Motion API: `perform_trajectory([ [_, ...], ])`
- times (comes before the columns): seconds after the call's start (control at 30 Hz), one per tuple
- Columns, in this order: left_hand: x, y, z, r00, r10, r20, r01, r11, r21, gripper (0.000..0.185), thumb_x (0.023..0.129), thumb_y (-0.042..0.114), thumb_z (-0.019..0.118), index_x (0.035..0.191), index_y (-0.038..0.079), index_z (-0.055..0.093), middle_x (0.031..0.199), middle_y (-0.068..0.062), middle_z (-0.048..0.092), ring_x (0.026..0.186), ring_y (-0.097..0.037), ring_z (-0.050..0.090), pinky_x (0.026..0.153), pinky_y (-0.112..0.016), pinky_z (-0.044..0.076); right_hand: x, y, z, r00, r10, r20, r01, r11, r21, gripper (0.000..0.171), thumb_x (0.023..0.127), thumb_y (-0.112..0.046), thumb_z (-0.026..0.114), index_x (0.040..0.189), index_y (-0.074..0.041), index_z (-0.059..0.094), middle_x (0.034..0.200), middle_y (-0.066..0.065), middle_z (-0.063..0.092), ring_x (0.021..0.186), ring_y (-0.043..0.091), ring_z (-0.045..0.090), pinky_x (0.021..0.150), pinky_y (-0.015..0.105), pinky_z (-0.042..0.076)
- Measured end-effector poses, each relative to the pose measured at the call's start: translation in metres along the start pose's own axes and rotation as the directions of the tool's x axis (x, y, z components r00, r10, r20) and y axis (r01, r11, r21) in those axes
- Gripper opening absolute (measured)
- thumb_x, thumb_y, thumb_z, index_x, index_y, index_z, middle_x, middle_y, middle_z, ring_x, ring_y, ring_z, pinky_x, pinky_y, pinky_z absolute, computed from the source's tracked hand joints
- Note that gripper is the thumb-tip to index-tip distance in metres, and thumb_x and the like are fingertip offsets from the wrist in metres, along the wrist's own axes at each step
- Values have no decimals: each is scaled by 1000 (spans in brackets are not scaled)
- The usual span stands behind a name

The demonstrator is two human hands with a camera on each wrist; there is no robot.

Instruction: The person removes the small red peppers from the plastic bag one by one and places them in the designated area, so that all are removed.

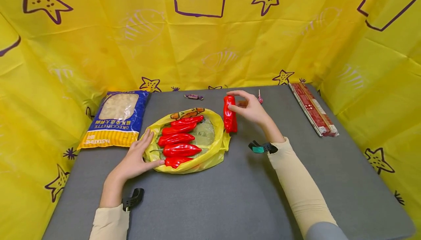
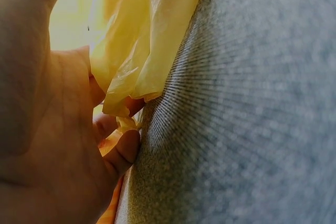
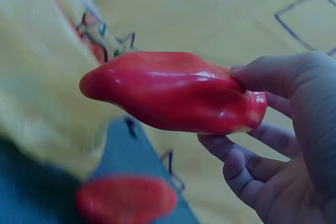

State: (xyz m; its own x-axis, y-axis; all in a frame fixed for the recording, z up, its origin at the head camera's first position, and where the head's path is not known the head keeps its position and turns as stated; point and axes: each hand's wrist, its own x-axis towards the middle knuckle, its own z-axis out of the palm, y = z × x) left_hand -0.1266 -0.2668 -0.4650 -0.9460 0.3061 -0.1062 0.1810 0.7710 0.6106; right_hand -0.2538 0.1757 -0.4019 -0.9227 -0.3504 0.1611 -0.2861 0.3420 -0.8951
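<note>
Right hand [image 1: 250,109] pinching a red pepper [image 1: 230,115] upright just beside the yellow bag [image 1: 215,148] — left hand [image 1: 137,158], fingers flat and spread, pressing the bag's rim to steady it.
</note>
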Motion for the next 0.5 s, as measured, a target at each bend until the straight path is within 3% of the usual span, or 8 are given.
perform_trajectory([
  [0.27,1,-1,2,1000,0,-3,0,1000,-2,116,89,55,81,171,9,14,179,-10,0,154,-60,10,118,-80,16,-16,48,-28,994,93,-59,-97,994,-52,47,99,-17,74,144,-7,63,139,15,66,86,24,69,81,28,58],
  [0.37,1,0,3,1000,-2,-3,2,1000,-4,116,89,55,81,171,10,14,180,-10,0,153,-60,11,117,-80,17,-20,62,-34,988,136,-74,-141,988,-66,48,99,-17,74,144,-3,63,138,18,66,88,25,70,77,22,56],
  [0.5,1,1,2,1000,5,-9,-5,1000,-15,116,88,54,82,171,8,14,179,-11,0,154,-60,10,119,-79,13,-23,70,-42,979,191,-63,-196,978,-77,49,100,-14,72,145,2,60,137,24,64,95,31,71,77,27,58],
])
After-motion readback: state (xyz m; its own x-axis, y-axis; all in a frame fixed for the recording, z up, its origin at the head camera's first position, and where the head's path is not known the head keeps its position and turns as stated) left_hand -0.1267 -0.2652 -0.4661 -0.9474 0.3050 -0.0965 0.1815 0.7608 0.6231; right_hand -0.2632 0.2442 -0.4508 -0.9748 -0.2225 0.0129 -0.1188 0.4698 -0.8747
